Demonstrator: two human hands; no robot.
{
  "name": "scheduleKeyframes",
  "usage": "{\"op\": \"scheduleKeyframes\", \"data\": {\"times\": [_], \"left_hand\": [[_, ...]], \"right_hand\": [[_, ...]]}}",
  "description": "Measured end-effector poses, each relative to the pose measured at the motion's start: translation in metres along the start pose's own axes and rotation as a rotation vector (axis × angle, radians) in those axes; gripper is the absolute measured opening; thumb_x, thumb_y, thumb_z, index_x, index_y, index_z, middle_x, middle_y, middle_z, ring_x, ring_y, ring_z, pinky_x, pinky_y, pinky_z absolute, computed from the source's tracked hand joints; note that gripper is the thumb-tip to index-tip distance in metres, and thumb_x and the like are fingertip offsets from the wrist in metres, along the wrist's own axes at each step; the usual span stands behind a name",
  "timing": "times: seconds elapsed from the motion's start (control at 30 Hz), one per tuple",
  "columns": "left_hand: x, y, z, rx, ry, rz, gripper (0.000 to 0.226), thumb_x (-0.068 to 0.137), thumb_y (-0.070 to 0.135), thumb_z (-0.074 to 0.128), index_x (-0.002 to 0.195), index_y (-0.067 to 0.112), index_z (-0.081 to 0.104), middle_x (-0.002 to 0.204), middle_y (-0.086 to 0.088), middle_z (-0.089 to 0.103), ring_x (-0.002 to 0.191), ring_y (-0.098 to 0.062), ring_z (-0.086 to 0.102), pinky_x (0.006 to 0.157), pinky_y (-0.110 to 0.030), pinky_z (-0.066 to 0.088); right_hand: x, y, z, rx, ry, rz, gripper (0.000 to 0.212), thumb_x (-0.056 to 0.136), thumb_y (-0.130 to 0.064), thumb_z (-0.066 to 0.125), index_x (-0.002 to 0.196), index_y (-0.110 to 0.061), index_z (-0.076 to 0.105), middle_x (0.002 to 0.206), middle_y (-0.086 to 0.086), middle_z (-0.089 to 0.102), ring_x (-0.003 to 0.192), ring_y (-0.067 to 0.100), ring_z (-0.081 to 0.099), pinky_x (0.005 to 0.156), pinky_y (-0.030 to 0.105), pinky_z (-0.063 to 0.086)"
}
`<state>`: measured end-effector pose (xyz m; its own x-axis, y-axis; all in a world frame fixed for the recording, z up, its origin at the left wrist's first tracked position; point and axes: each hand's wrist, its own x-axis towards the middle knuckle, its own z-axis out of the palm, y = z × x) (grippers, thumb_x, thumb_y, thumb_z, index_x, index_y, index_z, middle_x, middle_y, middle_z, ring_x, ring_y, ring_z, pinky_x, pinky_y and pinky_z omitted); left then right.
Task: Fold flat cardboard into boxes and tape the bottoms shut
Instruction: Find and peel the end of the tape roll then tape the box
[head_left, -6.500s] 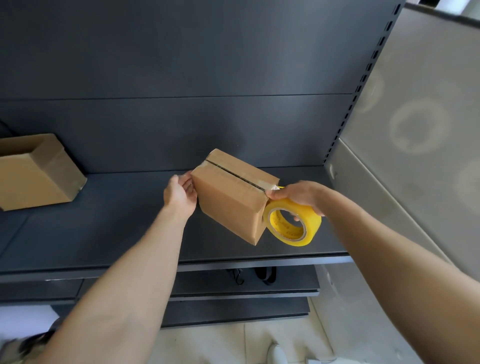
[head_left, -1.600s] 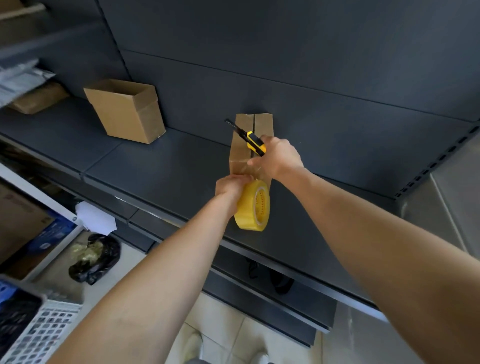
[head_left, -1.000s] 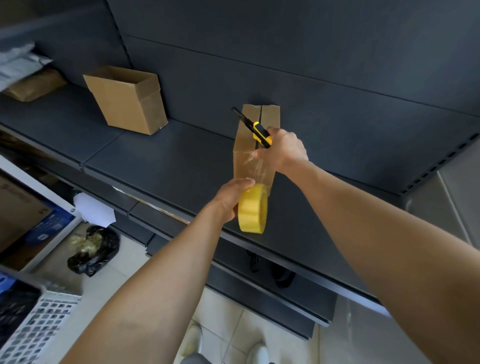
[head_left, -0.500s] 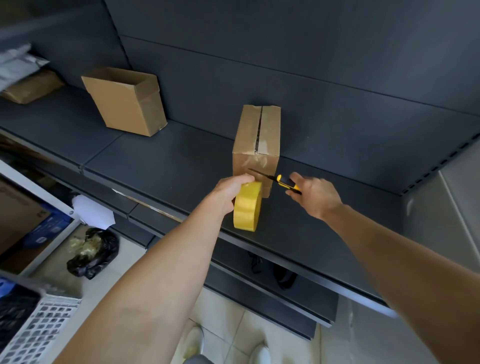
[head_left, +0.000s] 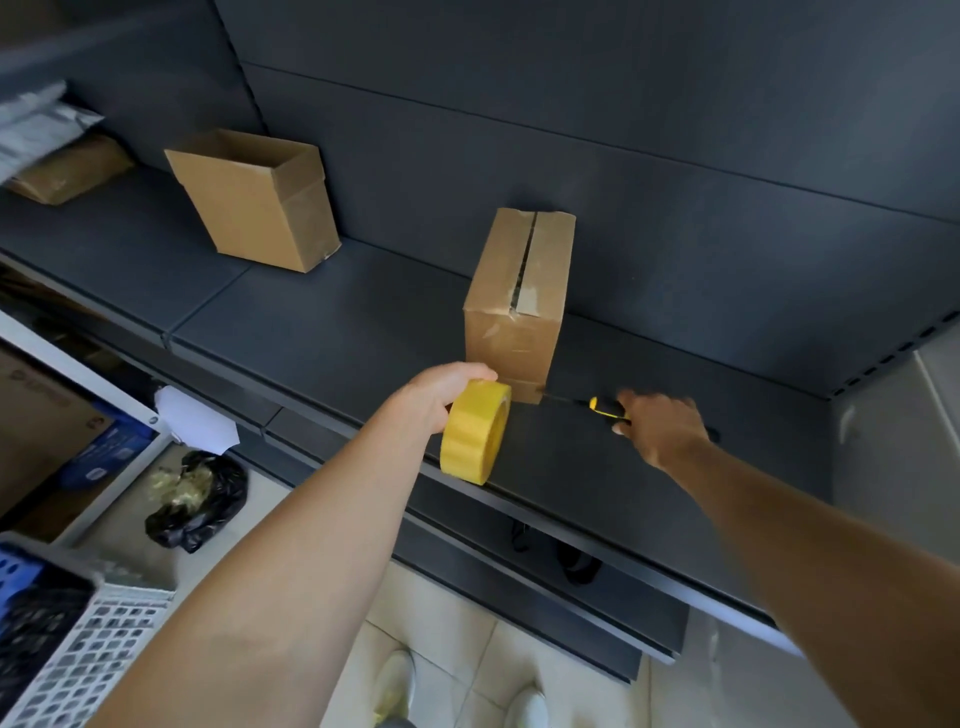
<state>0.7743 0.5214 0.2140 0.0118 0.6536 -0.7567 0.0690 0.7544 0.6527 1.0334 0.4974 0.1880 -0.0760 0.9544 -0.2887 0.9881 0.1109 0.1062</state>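
A small cardboard box (head_left: 514, 317) stands upside down on the dark shelf (head_left: 322, 327), its taped bottom seam facing up. My left hand (head_left: 436, 395) grips a yellow tape roll (head_left: 475, 436) just in front of the box's lower left corner. My right hand (head_left: 660, 426) holds a yellow-and-black utility knife (head_left: 597, 406), whose blade reaches the box's lower front corner, at the stretch of tape between box and roll. A second, open box (head_left: 260, 200) stands further left on the shelf.
A brown parcel (head_left: 67, 169) and grey packets lie at the shelf's far left. Below left are a large carton (head_left: 36, 431), a black bag (head_left: 200, 499) on the floor and a plastic crate (head_left: 67, 644). Lower shelves sit under the working shelf.
My right hand brought the knife from above the box down to its lower front corner. My left hand pulled the tape roll slightly down and away from the box.
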Motion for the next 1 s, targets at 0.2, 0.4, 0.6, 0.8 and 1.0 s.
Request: {"op": "scheduleKeyframes", "data": {"times": [0.2, 0.4, 0.6, 0.8, 1.0], "left_hand": [[-0.005, 0.006, 0.001, 0.140, -0.173, -0.014, 0.029, 0.075, 0.027, 0.079, 0.096, 0.011, 0.067, 0.078, -0.007, 0.074, 0.073, -0.023, 0.070, 0.063, -0.033, 0.056], [-0.013, 0.000, 0.033, 0.225, -0.308, 0.069, 0.006, 0.086, 0.025, 0.067, 0.091, 0.022, 0.069, 0.094, -0.004, 0.067, 0.084, -0.019, 0.064, 0.074, -0.031, 0.054], [-0.019, 0.000, 0.076, 0.196, -0.265, 0.171, 0.003, 0.089, 0.019, 0.065, 0.088, 0.021, 0.067, 0.087, -0.002, 0.066, 0.077, -0.016, 0.061, 0.067, -0.028, 0.051], [-0.033, 0.006, 0.112, 0.108, -0.306, 0.284, 0.003, 0.088, 0.017, 0.067, 0.085, 0.018, 0.065, 0.081, -0.003, 0.065, 0.073, -0.016, 0.061, 0.066, -0.028, 0.051], [-0.046, 0.008, 0.126, 0.149, -0.351, 0.335, 0.005, 0.087, 0.015, 0.068, 0.084, 0.019, 0.067, 0.085, -0.002, 0.068, 0.078, -0.017, 0.063, 0.071, -0.031, 0.052]], "right_hand": [[0.005, 0.014, -0.008, 0.077, -0.304, 0.085, 0.034, 0.084, -0.046, 0.064, 0.098, -0.020, 0.046, 0.104, 0.000, 0.056, 0.109, 0.025, 0.051, 0.086, 0.038, 0.030], [-0.006, 0.019, -0.011, 0.061, -0.136, 0.225, 0.049, 0.091, -0.038, 0.057, 0.130, -0.011, 0.043, 0.133, 0.010, 0.047, 0.124, 0.030, 0.043, 0.097, 0.041, 0.037], [-0.018, 0.009, -0.044, 1.015, -0.430, 0.445, 0.067, 0.097, -0.057, 0.033, 0.083, 0.000, 0.065, 0.084, 0.016, 0.069, 0.068, 0.025, 0.066, 0.059, 0.028, 0.051], [-0.038, 0.016, -0.048, 1.521, -0.634, 0.509, 0.083, 0.089, -0.072, 0.030, 0.087, 0.001, 0.067, 0.074, 0.011, 0.072, 0.073, 0.023, 0.066, 0.061, 0.028, 0.051], [-0.049, 0.023, -0.054, 1.892, -0.466, 0.633, 0.027, 0.094, -0.036, 0.057, 0.084, -0.011, 0.061, 0.072, 0.003, 0.061, 0.066, 0.016, 0.056, 0.056, 0.024, 0.045]]}}
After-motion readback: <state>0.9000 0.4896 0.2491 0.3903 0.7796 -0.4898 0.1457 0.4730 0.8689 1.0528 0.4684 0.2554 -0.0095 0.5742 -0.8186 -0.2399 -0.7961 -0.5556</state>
